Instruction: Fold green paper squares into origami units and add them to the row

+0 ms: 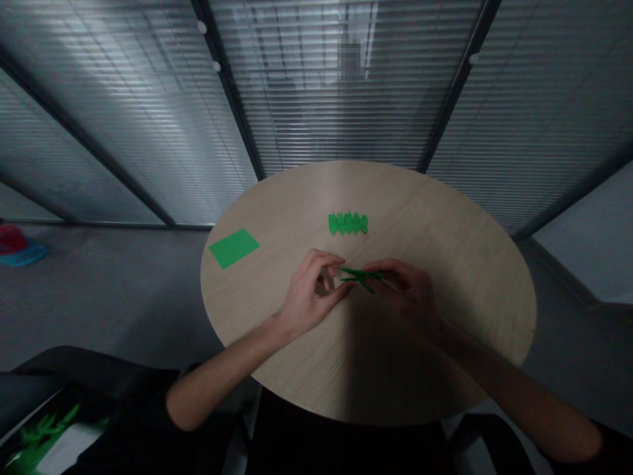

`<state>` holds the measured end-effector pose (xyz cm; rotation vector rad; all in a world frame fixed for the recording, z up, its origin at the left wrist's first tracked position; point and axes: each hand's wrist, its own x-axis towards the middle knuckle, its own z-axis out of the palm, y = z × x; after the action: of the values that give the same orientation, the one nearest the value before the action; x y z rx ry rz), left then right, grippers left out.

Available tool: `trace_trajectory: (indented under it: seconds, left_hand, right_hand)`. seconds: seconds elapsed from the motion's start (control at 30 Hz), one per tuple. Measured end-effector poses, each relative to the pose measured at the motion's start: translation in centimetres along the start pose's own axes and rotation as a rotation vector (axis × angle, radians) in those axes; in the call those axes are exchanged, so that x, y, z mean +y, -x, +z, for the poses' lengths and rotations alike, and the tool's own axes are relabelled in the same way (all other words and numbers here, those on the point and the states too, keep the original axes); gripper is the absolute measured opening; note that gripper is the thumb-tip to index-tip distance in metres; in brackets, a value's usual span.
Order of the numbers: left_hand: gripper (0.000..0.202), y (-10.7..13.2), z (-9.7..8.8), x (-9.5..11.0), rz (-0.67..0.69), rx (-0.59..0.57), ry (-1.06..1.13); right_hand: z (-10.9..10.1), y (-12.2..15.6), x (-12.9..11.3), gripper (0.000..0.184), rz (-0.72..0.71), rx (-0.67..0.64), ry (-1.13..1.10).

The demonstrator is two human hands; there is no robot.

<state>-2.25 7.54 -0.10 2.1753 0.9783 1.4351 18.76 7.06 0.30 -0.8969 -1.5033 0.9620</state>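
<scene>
Blinds ring the round wooden table (445, 316). Near its middle, your left hand (309, 293) and right hand (410, 290) pinch a folded green paper strip (362, 276) between narrowed fingers, one at each end. An uneven pull would likely spring the creases or tear it.

Dark green folded paper strip (361, 277) between the hands. Bright green pleated zigzag paper (348, 223), bright green flat sheet (234, 248). Light wood-grain round table (445, 264). Grey striped blinds (123, 99). Red and blue thing (17, 245) on grey floor.
</scene>
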Motion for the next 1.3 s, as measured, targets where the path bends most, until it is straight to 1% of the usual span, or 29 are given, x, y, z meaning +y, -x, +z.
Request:
trace_trajectory:
  seconds: [0.07, 0.13, 0.33, 0.47, 0.57, 0.6, 0.63, 0.73, 0.83, 0.93, 1.03, 1.17, 1.3]
  left_hand:
    - [0.016, -0.04, -0.01, 0.02, 0.015, -0.037, 0.039]
    - [0.009, -0.06, -0.02, 0.13, 0.041, -0.050, 0.041]
    - [0.004, -0.01, -0.13, 0.44, 0.011, -0.030, 0.038]
    - [0.005, 0.23, 0.13, 0.26, -0.062, -0.029, 0.080]
    - [0.020, 0.46, 0.51, 0.11, -0.104, 0.001, 0.149]
    - [0.026, 0.51, 0.61, 0.10, -0.103, 0.008, 0.179]
    - [0.028, 0.55, 0.68, 0.10, -0.097, 0.011, 0.206]
    - [0.023, 0.52, 0.68, 0.20, -0.059, 0.004, 0.229]
    - [0.011, 0.39, 0.47, 0.34, -0.026, 0.015, 0.169]
    - [0.003, 0.30, 0.32, 0.45, -0.028, 0.025, 0.152]
    - [0.003, 0.29, 0.37, 0.51, -0.056, 0.031, 0.176]
    - [0.004, 0.18, 0.52, 0.64, -0.082, 0.070, 0.191]
    - [0.002, -0.11, 0.36, 0.92, -0.019, 0.085, 0.119]
  right_hand:
    - [-0.02, 0.02, 0.12, 0.010, -0.020, 0.002, 0.005]
    - [-0.06, 0.06, 0.20, 0.011, -0.033, 0.000, 0.016]
    - [-0.11, 0.20, -0.01, 0.012, -0.050, -0.014, 0.054]
    - [-0.07, 0.19, -0.09, 0.013, -0.064, -0.049, 0.081]
    - [-0.03, 0.22, -0.01, 0.009, -0.070, -0.042, 0.108]
    - [-0.02, 0.25, 0.02, 0.007, -0.074, -0.025, 0.115]
    - [-0.02, 0.27, 0.05, 0.008, -0.080, -0.037, 0.126]
    - [-0.06, 0.31, 0.10, 0.010, -0.110, -0.019, 0.178]
    - [-0.13, 0.31, 0.09, 0.009, -0.117, -0.016, 0.211]
    - [-0.16, 0.32, 0.05, 0.010, -0.111, -0.026, 0.207]
    - [-0.11, 0.35, -0.07, 0.011, -0.103, -0.025, 0.180]
    - [0.02, 0.39, -0.37, 0.010, -0.087, -0.026, 0.146]
    - [0.10, 0.34, -0.55, 0.007, -0.079, -0.042, 0.147]
